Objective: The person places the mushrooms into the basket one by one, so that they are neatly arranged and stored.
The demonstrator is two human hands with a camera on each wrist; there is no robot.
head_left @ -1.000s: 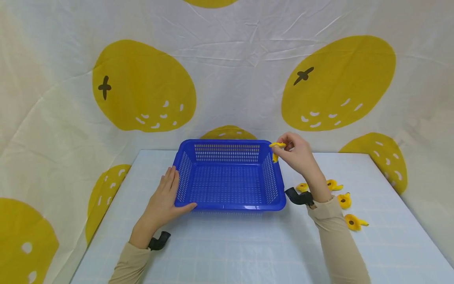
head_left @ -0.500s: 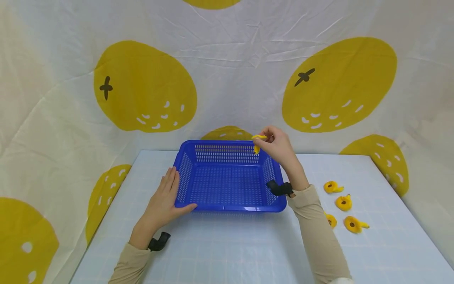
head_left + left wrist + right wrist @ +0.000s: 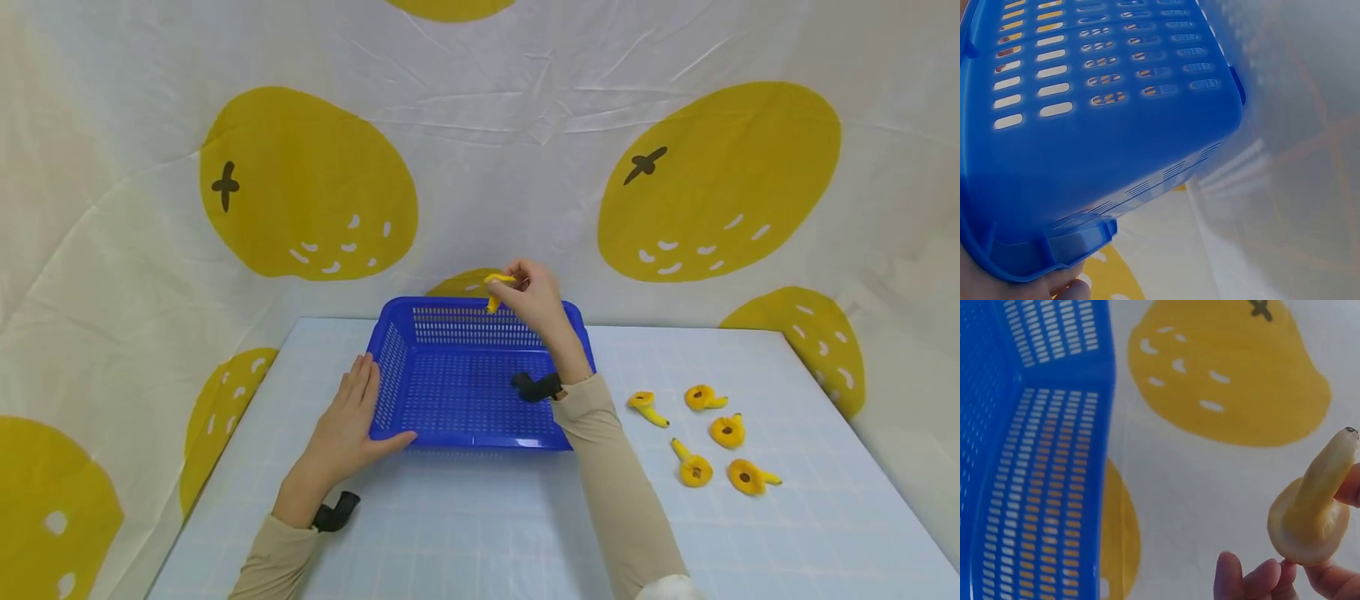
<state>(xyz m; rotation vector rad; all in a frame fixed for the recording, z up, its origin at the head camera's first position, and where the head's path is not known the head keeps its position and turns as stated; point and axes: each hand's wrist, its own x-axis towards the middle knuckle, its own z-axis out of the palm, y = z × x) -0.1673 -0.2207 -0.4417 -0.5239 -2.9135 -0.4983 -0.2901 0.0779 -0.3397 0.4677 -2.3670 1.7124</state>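
**Right hand holds a yellow piece near the far rim of the basket**

The right hand (image 3: 538, 298) pinches one yellow piece (image 3: 1311, 509), so its grip is narrow. In the head view this piece is seen in front of the far rim of the blue basket (image 3: 450, 440); whether it is exactly over the inside, I cannot tell. Its thin end with the dark tip points downward. The left hand (image 3: 343, 421) rests at the near left corner of the basket, with a wide grip: the fingers are straight along the left side, and the thumb is stretched on the near rim. On the bench (image 3: 450, 533), to the right of the basket, lie five similar pieces (image 3: 727, 431), well apart from it. Behind hangs a white cloth (image 3: 502, 183) with yellow fruit prints.
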